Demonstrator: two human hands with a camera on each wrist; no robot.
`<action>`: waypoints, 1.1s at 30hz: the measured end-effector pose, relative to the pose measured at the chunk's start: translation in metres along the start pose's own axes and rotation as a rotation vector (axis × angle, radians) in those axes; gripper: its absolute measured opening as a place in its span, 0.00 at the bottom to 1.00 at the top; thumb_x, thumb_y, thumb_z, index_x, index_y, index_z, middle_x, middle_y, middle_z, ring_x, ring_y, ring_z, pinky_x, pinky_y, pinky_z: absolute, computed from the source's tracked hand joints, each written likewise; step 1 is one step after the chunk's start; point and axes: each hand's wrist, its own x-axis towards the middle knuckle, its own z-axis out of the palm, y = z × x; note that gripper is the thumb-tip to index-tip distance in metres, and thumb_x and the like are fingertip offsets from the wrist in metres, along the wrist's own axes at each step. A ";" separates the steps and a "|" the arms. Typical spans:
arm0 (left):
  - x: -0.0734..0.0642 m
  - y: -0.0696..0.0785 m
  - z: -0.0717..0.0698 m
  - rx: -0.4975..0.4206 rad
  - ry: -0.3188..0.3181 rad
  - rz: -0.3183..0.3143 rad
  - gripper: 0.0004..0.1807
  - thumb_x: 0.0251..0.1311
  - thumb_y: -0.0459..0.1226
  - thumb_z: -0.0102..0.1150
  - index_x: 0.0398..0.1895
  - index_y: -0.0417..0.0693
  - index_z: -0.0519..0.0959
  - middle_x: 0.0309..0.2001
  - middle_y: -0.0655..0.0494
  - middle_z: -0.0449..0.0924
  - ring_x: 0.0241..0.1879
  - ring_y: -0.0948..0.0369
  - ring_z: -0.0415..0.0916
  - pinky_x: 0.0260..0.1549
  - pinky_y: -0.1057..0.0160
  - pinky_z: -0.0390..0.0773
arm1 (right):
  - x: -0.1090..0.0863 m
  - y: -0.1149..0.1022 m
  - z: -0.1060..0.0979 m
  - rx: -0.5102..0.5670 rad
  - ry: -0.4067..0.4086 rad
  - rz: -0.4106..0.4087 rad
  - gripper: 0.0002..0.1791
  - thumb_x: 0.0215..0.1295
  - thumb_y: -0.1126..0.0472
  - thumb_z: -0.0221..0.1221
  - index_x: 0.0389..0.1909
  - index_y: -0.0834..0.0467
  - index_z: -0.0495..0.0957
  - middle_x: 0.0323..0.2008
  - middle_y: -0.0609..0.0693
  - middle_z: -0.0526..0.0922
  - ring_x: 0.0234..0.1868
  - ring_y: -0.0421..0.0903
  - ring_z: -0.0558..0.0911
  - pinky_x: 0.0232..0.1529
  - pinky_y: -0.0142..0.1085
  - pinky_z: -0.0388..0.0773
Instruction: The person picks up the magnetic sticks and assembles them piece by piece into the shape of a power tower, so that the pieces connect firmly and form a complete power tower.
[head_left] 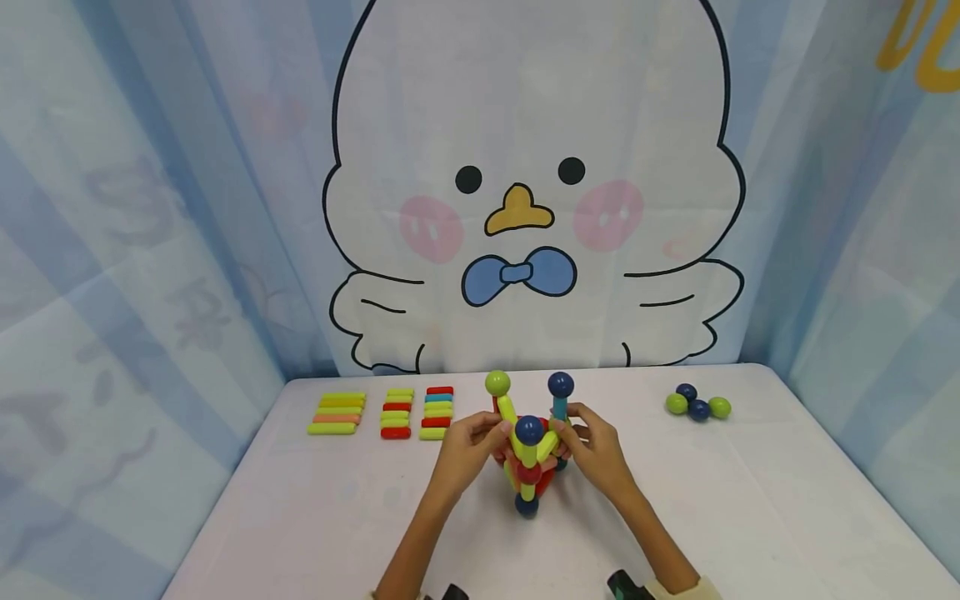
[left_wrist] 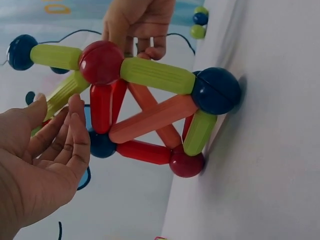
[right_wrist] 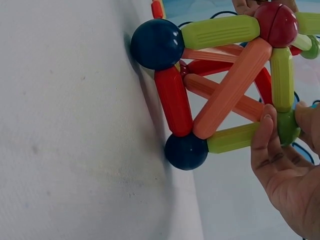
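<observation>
A toy structure of magnetic rods and balls (head_left: 528,473) stands on the table between both hands. It joins yellow-green, red and orange rods to blue, red and green balls. My left hand (head_left: 467,454) holds its left side, thumb and fingers around a yellow-green rod (left_wrist: 67,94) that slants from the upper red ball (left_wrist: 101,63). On the other side my right hand (head_left: 596,450) pinches a green ball (right_wrist: 287,127) at an upper corner. A blue ball (head_left: 560,384) tops a blue rod above that corner. Another green ball (head_left: 497,382) rises on the left.
Loose rods lie in sorted columns at the table's back left: yellow-green and orange ones (head_left: 335,415), then two mixed columns (head_left: 397,414) (head_left: 437,413). Several loose blue and green balls (head_left: 698,409) sit at the back right. A printed curtain (head_left: 532,333) hangs behind the table (head_left: 315,508).
</observation>
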 end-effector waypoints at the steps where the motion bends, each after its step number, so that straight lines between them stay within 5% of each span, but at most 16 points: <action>1: 0.001 0.000 -0.003 0.005 0.006 0.002 0.23 0.65 0.53 0.57 0.49 0.44 0.81 0.42 0.47 0.85 0.38 0.57 0.82 0.41 0.67 0.82 | 0.000 0.000 0.000 0.000 0.000 0.000 0.11 0.69 0.68 0.56 0.49 0.70 0.75 0.42 0.63 0.82 0.36 0.56 0.86 0.32 0.42 0.85; 7: 0.006 -0.008 -0.035 0.068 0.155 0.008 0.16 0.68 0.47 0.56 0.45 0.43 0.81 0.37 0.46 0.85 0.33 0.57 0.82 0.36 0.64 0.83 | 0.002 0.000 0.000 -0.004 -0.004 0.010 0.12 0.69 0.68 0.56 0.50 0.69 0.75 0.43 0.63 0.82 0.37 0.55 0.87 0.33 0.41 0.85; 11: 0.008 -0.026 -0.072 0.303 0.315 -0.055 0.11 0.68 0.40 0.57 0.44 0.41 0.81 0.35 0.47 0.85 0.32 0.59 0.81 0.35 0.63 0.81 | 0.001 0.000 0.000 -0.008 0.000 0.016 0.11 0.69 0.68 0.56 0.49 0.69 0.76 0.44 0.62 0.82 0.37 0.54 0.86 0.33 0.42 0.85; 14: 0.005 -0.043 -0.101 0.500 0.371 -0.171 0.11 0.68 0.37 0.56 0.46 0.39 0.80 0.38 0.46 0.83 0.36 0.56 0.78 0.39 0.58 0.81 | 0.001 0.001 0.000 -0.007 0.005 0.017 0.11 0.69 0.69 0.56 0.49 0.69 0.76 0.44 0.62 0.82 0.36 0.53 0.86 0.33 0.41 0.85; 19: -0.006 -0.066 -0.143 0.722 0.322 -0.331 0.19 0.68 0.34 0.53 0.59 0.37 0.73 0.58 0.34 0.71 0.56 0.40 0.69 0.56 0.42 0.73 | 0.001 0.002 0.000 0.002 0.006 0.018 0.11 0.69 0.68 0.56 0.49 0.68 0.76 0.43 0.62 0.82 0.35 0.50 0.86 0.32 0.39 0.84; 25: -0.015 -0.082 -0.168 0.898 0.162 -0.399 0.31 0.69 0.30 0.47 0.74 0.36 0.54 0.76 0.36 0.45 0.65 0.32 0.53 0.57 0.31 0.65 | 0.001 0.004 -0.001 0.011 0.000 0.016 0.12 0.70 0.67 0.56 0.50 0.69 0.75 0.43 0.62 0.82 0.34 0.49 0.86 0.32 0.40 0.84; 29: -0.016 -0.084 -0.170 0.983 0.128 -0.416 0.35 0.65 0.25 0.50 0.74 0.36 0.52 0.76 0.36 0.46 0.63 0.32 0.54 0.55 0.32 0.67 | 0.001 0.006 -0.001 0.017 -0.008 -0.027 0.12 0.69 0.68 0.56 0.50 0.69 0.76 0.42 0.62 0.82 0.34 0.49 0.85 0.32 0.43 0.84; 33: -0.016 -0.086 -0.171 1.081 0.164 -0.350 0.34 0.60 0.23 0.56 0.70 0.34 0.61 0.71 0.34 0.55 0.59 0.32 0.59 0.51 0.35 0.72 | 0.001 0.008 -0.001 0.020 -0.024 -0.080 0.11 0.69 0.69 0.55 0.50 0.70 0.75 0.41 0.63 0.82 0.34 0.50 0.85 0.33 0.44 0.85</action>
